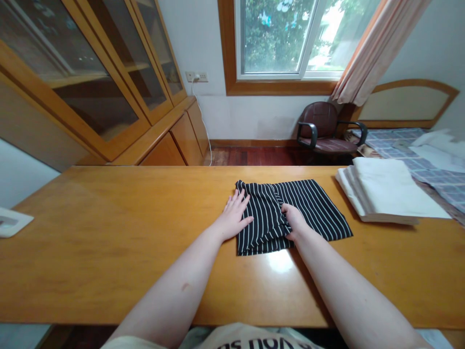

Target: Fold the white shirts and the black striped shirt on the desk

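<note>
A black cloth garment with thin white stripes (312, 203) lies partly folded on the wooden table (109, 232); which kind of garment it is cannot be made out. My left hand (235, 213) rests flat on its left edge, fingers spread and pointing away from me. Near the middle, my right hand (293, 220) grips a folded layer of the cloth, thumb on top and the other fingers tucked out of sight beneath. The layer bunches slightly between my hands, and the right part of the cloth spreads flat.
A stack of folded white cloths or sheets (385, 189) sits at the table's right. Beyond the table stand a maroon office chair (321, 123) and a bed (395, 140). A glass-door cabinet (145, 92) lines the left. A white object (16, 222) lies at the left edge.
</note>
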The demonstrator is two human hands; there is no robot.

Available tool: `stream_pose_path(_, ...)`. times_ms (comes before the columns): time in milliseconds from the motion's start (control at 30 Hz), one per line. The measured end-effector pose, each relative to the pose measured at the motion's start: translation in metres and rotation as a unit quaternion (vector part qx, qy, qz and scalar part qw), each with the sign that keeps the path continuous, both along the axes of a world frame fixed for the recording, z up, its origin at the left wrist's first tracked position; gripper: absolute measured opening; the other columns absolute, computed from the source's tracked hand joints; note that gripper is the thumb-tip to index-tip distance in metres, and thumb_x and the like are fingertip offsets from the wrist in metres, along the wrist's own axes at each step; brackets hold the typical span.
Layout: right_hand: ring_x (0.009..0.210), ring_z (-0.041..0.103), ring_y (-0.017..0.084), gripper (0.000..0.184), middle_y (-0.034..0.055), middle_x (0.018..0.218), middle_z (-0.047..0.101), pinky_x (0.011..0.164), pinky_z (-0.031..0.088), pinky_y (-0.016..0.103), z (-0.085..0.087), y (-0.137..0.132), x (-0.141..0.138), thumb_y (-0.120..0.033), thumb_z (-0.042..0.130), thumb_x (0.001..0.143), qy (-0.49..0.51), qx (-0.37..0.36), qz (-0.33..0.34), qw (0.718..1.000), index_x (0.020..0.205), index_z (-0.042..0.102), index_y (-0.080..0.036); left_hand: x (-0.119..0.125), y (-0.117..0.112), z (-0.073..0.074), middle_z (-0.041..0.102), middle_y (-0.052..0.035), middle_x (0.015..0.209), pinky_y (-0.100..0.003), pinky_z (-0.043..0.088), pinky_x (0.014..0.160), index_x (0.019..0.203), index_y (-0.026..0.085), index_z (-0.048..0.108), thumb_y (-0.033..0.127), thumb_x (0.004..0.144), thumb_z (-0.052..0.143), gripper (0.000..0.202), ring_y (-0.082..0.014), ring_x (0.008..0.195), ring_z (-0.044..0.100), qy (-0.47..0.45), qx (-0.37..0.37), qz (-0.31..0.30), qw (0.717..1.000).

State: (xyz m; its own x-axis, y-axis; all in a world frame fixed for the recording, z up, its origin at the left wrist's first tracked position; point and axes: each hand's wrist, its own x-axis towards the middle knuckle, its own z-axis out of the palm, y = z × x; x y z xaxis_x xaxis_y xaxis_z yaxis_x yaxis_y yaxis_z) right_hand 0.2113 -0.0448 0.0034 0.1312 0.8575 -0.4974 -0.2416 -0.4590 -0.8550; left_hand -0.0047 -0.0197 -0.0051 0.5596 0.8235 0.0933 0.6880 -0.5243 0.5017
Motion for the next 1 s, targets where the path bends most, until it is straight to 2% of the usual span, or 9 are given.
stream_pose_path(100,0.056,0.058,0.018,0.01,0.001,0.053,0.056,0.055,0.049,0.031,0.002,-0.001,-0.001,-0.022,0.054,0.061,0.108,-0.095,-0.048,0.988,0.062,0.044,-0.022,0.007,-0.004,0.0,0.001,-0.0092,0.156,-0.054,-0.001,0.112,0.147,0.022,0.019,0.057,0.082,0.048,0.079,-0.0291,0.14,-0.012,0.074,0.01,-0.023,0.997)
stream_pose_path(200,0.071,0.063,0.022,0.018,0.0052,0.073,0.067,0.063,0.051,0.033,0.007,-0.005,-0.005,-0.037,0.056,0.071,0.111,-0.04,-0.045,0.992,0.078,0.057,-0.02,0.01,-0.006,0.0,0.004,-0.0088,0.156,-0.058,-0.005,0.109,0.146,0.025,0.021,0.064,0.079,0.049,0.083,-0.0312,0.14,-0.012,0.117,0.017,-0.028,0.993)
stream_pose_path(333,0.097,0.061,0.024,0.043,0.0079,0.103,0.068,0.081,0.049,0.033,0.013,-0.003,0.002,-0.046,0.062,0.071,-0.08,0.031,-0.048,0.995,0.106,0.059,-0.02,0.012,-0.007,-0.001,0.007,-0.0095,0.155,-0.058,-0.005,0.109,0.147,0.026,0.021,0.067,0.078,0.046,0.083,-0.0313,0.14,-0.011,0.13,0.017,-0.028,0.991)
stream_pose_path(433,0.107,0.057,0.027,0.069,0.0117,0.117,0.062,0.09,0.044,0.035,0.019,0.011,0.019,-0.049,0.07,0.066,-0.221,0.033,-0.013,0.975,0.125,0.051,-0.018,0.012,-0.007,-0.002,0.008,-0.0093,0.155,-0.058,-0.004,0.109,0.147,0.026,0.021,0.067,0.078,0.045,0.083,-0.0313,0.14,-0.011,0.129,0.018,-0.031,0.991)
stream_pose_path(500,0.108,0.056,0.029,0.075,0.0141,0.119,0.061,0.092,0.042,0.038,0.02,0.025,0.028,-0.053,0.07,0.064,-0.281,0.039,0.02,0.959,0.127,0.05,-0.016,0.012,-0.007,-0.004,0.008,-0.009,0.155,-0.059,-0.004,0.109,0.147,0.026,0.021,0.067,0.078,0.045,0.083,-0.0313,0.14,-0.011,0.126,0.02,-0.032,0.991)
stream_pose_path(667,0.104,0.058,0.024,0.064,0.0122,0.114,0.062,0.092,0.041,0.035,0.005,0.051,0.028,-0.052,0.062,0.073,-0.331,0.12,0.085,0.932,0.124,0.052,-0.015,0.011,-0.005,-0.006,0.007,-0.0083,0.156,-0.06,-0.004,0.109,0.147,0.026,0.021,0.067,0.079,0.045,0.083,-0.0313,0.141,-0.011,0.116,0.018,-0.035,0.992)
stream_pose_path(833,0.103,0.057,0.024,0.05,0.0108,0.112,0.063,0.091,0.04,0.036,-0.014,0.053,0.012,-0.042,0.064,0.071,-0.403,0.206,0.113,0.885,0.113,0.056,-0.017,0.01,-0.006,-0.004,0.011,-0.0083,0.155,-0.059,-0.002,0.11,0.146,0.026,0.024,0.065,0.079,0.047,0.081,-0.0311,0.141,-0.009,0.099,0.015,-0.039,0.994)
stream_pose_path(933,0.087,0.061,0.02,0.026,0.0053,0.094,0.066,0.082,0.043,0.032,-0.016,0.051,0.014,-0.034,0.054,0.076,-0.384,0.236,0.105,0.887,0.096,0.059,-0.018,0.008,-0.004,0.0,0.013,-0.0072,0.155,-0.056,0.002,0.111,0.145,0.026,0.025,0.058,0.085,0.043,0.071,-0.0285,0.142,-0.003,0.073,0.022,-0.015,0.997)
stream_pose_path(1000,0.076,0.06,0.018,0.019,0.0019,0.082,0.065,0.074,0.044,0.028,-0.014,0.051,0.019,-0.031,0.048,0.078,-0.385,0.24,0.071,0.888,0.089,0.059,-0.019,0.006,-0.003,0.002,0.013,-0.0079,0.155,-0.053,0.004,0.113,0.146,0.024,0.024,0.053,0.089,0.038,0.065,-0.0266,0.142,0.002,0.058,0.028,0.017,0.998)
